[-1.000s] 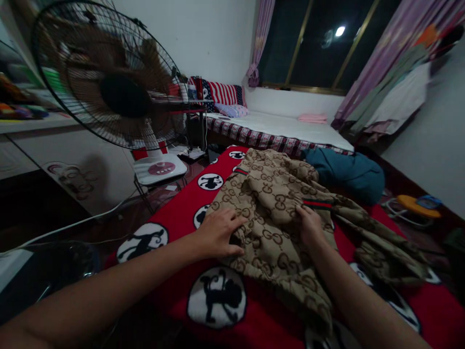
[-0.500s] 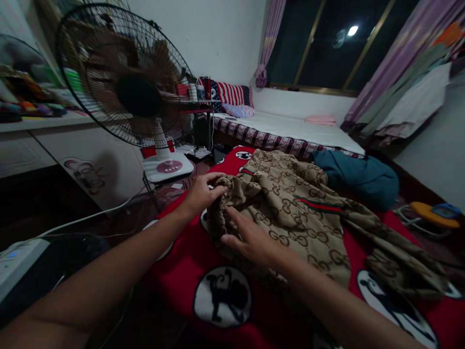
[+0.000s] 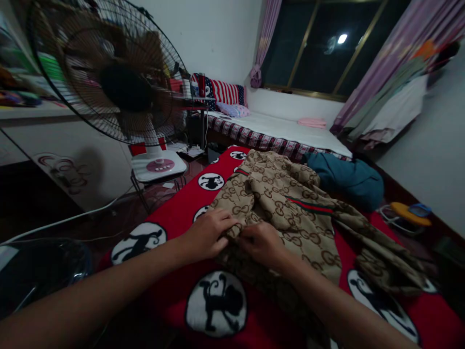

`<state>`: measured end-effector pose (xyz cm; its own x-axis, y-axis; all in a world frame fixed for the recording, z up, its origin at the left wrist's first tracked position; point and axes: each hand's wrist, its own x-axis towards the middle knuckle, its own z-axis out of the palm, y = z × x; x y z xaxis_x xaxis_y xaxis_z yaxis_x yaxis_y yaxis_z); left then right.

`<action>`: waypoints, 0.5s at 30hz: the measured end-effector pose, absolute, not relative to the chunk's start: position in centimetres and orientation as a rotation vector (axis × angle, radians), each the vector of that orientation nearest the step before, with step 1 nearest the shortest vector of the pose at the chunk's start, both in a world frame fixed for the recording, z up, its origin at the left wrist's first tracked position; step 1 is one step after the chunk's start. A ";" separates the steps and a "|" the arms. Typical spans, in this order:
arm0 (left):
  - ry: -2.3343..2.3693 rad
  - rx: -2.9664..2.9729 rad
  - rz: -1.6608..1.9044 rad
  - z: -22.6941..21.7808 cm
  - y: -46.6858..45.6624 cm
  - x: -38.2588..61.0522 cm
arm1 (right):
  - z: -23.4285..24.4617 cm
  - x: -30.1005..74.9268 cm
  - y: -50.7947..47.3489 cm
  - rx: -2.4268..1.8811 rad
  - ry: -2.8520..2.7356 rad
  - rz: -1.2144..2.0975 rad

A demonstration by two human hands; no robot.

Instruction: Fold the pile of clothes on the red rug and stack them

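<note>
A tan garment [image 3: 290, 203] with a brown ring pattern and a green-and-red stripe lies crumpled on a red blanket [image 3: 174, 218] printed with black-and-white round figures. My left hand [image 3: 205, 236] grips the garment's near left edge, fingers curled round the cloth. My right hand [image 3: 262, 245] is right beside it, fingers closed on the same bunched edge. The two hands almost touch.
A large standing fan [image 3: 109, 77] on a white base [image 3: 158, 167] stands to the left. A teal bundle [image 3: 348, 177] lies beyond the garment. Farther back are a bed [image 3: 290, 131] with pillows, a dark window and purple curtains. An orange object [image 3: 409, 209] lies on the floor at right.
My left hand came back toward me from the garment's far left corner. My right hand moved from flat on the cloth to gripping its edge beside the left. The head camera shifted.
</note>
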<state>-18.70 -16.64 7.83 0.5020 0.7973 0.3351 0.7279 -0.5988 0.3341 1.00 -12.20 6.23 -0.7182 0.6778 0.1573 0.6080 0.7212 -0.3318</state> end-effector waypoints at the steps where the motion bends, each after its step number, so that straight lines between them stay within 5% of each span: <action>1: 1.325 2.619 0.642 7.5 -16.8 -18.8 | 6.5 1.6 -11.5 -1.109 -2.555 0.325; 10: 1.361 2.716 0.400 5.2 -18.2 -18.0 | 6.5 3.6 -3.8 -1.531 -2.549 -0.020; 15: 1.143 2.609 0.432 7.6 -18.2 -18.5 | 7.6 3.3 -2.5 -1.665 -2.538 -0.200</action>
<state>-18.46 -18.19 7.63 0.6465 0.7450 0.1647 0.6676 -0.6568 0.3506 3.32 -2.53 7.57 -0.3972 0.9046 0.1545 0.9177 0.3935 0.0552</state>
